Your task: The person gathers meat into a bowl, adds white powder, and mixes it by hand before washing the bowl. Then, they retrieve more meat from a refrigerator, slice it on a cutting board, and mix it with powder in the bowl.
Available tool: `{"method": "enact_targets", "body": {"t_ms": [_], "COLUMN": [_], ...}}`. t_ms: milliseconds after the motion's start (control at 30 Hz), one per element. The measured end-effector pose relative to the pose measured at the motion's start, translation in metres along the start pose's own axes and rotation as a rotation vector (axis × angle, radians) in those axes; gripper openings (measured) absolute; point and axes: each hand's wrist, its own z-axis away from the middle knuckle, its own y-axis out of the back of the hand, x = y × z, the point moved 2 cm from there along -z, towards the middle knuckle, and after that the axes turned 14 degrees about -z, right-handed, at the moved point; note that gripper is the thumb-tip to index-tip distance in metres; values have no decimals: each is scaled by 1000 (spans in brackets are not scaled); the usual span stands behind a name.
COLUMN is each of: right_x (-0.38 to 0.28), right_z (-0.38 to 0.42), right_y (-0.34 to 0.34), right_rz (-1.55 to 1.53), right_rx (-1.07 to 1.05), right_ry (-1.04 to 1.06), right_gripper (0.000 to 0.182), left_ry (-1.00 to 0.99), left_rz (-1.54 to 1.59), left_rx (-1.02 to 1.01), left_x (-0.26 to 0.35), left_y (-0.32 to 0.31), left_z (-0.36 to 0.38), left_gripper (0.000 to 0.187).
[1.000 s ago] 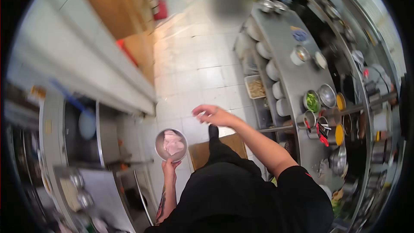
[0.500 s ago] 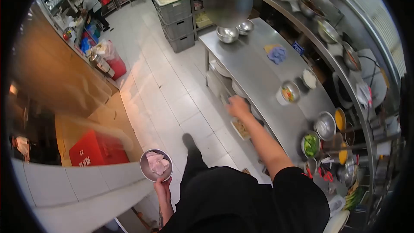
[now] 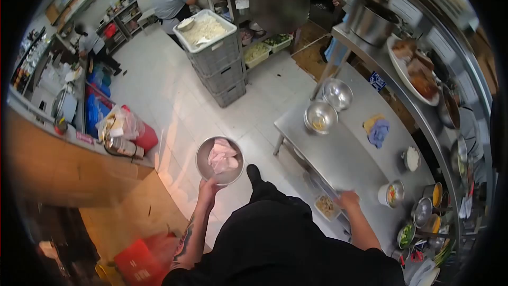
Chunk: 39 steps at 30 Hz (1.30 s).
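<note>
The left hand grips a metal bowl of raw meat from below, over the floor. Step in hand, judged: carrying it alongside the steel surface. The right hand rests at its edge; its grip cannot be told.

Bowl with raw meat inside on the left, bench to the right, two empty-sided bowls at its far end, stacked crates ahead on the floor

We count one metal bowl of pale meat held up, and two empty-looking steel bowls on the surface. There is one blue cloth, three stacked grey crates, one white cup of garnish and one small white dish.
</note>
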Motion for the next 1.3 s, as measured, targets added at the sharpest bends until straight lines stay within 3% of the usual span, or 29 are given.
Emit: {"method": "enact_targets", "body": {"t_ms": [33, 67, 133, 200, 233, 300, 433, 500, 633, 700, 833, 900, 967, 1033, 1067, 1100, 1167, 1200, 1267, 1300], "right_x": [-18, -41, -109, -229, -275, -364, -491, -520, -546, -560, -551, -544, -538, -540, -543, -544, -550, -553, -561, -562], "right_z": [-14, -37, -91, -103, -121, -140, -183, -211, -252, -276, -363, -412, -463, -520, -548, -574, -621, -640, -666, -679], "right_y": [11, 13, 30, 92, 97, 125, 161, 164, 174, 196, 250, 287, 328, 367, 385, 403, 420, 426, 445, 450], "right_rz": [90, 87, -102, -609, -988, -1275, -1365, -1363, -1674, -1960, -2014, -2046, -2044, -1998, -1990, -1975, -1956, -1924, -1892, -1882], "right_rx": [-293, -298, -92, -95, -214, -435, -503, -492, -526, -448, -257, -201, -18, -21, -70, -119, -181, -255, -360, -386], "right_ry": [-29, -33, 238, 528, 523, 556, 637, 631, 454, 321, 304, 280, 319, 366, 372, 376, 354, 348, 331, 334], "right_gripper": [53, 53, 44, 40, 40, 54, 62, 62, 61, 60, 69, 69, 65, 64, 64, 64, 62, 64, 68, 68], "left_ry": [-3, -1, -19, -21, 5, 81, 106, 52, 17, 31, 45, -66, -480, -785, -793, -786, -498, -337, -52, -35], "left_rz": [35, 44, 30, -12, -8, -121, -295, -410, -543, -549, -497, -367, -575, -561, -697, -825, -982, -1517, -1369, -1367], "left_rx": [-66, -131, -161, -191, -189, -247, -404, -517, -650, -661, -758, -709, -516, -130, 105, 343, 497, 218, 306, 324], "left_x": [16, 25, 50, 81, 91, 132, 196, 217, 260, 278, 284, 317, 347, 367, 374, 381, 378, 385, 335, 335], "left_y": [-7, -11, -24, -40, -42, -46, -36, -37, -59, -89, -168, -221, -267, -305, -314, -320, -315, -312, -275, -277], "left_z": [-31, -66, -125, -168, -189, -219, -313, -371, -467, -517, -610, -651, -739, -840, -890, -936, -1019, -1040, -1121, -1124], "left_gripper": [46, 45, 44, 43, 43, 45, 46, 46, 39, 37, 38, 38, 41, 42, 44, 46, 58, 57, 45, 45]}}
